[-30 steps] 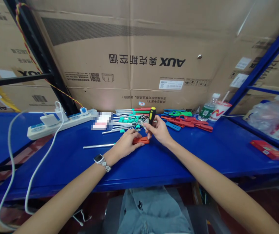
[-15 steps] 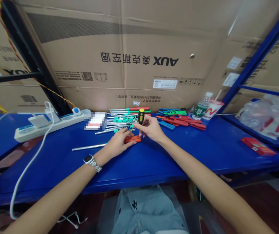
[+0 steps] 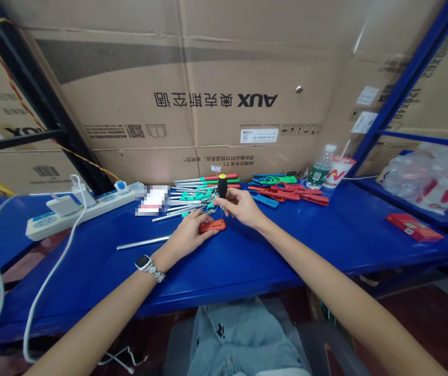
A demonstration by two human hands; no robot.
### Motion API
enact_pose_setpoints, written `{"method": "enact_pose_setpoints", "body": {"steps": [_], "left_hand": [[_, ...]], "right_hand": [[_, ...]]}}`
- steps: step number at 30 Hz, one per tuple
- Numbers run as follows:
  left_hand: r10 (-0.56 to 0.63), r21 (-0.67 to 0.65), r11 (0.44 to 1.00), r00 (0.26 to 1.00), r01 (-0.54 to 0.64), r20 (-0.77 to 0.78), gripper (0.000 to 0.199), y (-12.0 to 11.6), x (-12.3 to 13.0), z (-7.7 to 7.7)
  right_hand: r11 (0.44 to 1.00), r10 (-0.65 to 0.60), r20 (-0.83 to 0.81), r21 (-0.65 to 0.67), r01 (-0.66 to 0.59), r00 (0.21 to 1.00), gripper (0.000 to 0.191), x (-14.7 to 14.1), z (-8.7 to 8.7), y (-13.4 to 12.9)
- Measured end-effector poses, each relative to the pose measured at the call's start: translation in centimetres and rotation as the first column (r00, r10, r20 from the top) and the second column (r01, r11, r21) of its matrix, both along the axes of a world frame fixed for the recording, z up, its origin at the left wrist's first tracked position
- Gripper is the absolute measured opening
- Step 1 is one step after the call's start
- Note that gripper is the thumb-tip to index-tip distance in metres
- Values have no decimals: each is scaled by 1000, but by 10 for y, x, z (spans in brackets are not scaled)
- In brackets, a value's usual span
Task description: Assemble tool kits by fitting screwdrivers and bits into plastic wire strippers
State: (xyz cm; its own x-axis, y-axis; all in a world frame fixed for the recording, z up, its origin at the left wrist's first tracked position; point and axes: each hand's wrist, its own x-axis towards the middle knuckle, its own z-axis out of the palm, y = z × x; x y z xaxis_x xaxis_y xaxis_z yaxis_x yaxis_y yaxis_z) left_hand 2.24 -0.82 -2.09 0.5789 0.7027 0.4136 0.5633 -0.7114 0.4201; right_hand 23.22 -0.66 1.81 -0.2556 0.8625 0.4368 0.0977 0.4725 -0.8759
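My left hand (image 3: 188,233) is closed around an orange plastic handle (image 3: 216,225) lying on the blue table; a thin metal rod (image 3: 141,243) sticks out to the left from under the hand. Between the fingers of my right hand (image 3: 243,207) is a black and yellow screwdriver (image 3: 222,186), held upright. Its thin shaft points down and its tip meets the right end of the orange handle. Just behind my hands lies a pile of metal rods with green and red parts (image 3: 192,197). Several red plastic handles (image 3: 286,193) and a blue one (image 3: 267,200) lie to the right.
A white power strip (image 3: 91,206) with plugs and cables is at the left. A water bottle (image 3: 319,169) and a paper cup (image 3: 338,172) stand at the back right, near a red box (image 3: 414,227). Cardboard (image 3: 216,68) rises behind the table (image 3: 247,271).
The screwdriver has moved from slightly tilted to upright, and its shaft now meets the orange handle's end. My left hand keeps its grip. The view has shifted slightly.
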Motion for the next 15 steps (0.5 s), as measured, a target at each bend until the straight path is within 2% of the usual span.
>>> {"method": "enact_pose_setpoints", "body": {"steps": [5,8,11,15], "left_hand": [[16,14,1000,1000,-15,-27,33,-3,1,3],[4,22,1000,999,-3,-49,30,-4,3,4],[-3,29,1000,999,5,-52,29,-4,4,4],[13,25,1000,999,-12,-34,30,-4,3,2]], "right_hand": [[980,-200,-28,16,200,979,37,-12,-3,5],[968,-250,-17,11,250,968,39,-14,-7,5],[979,-201,-15,17,201,979,40,-11,-8,3],[1000,7,-24,-21,-7,1000,44,-2,-5,2]]}}
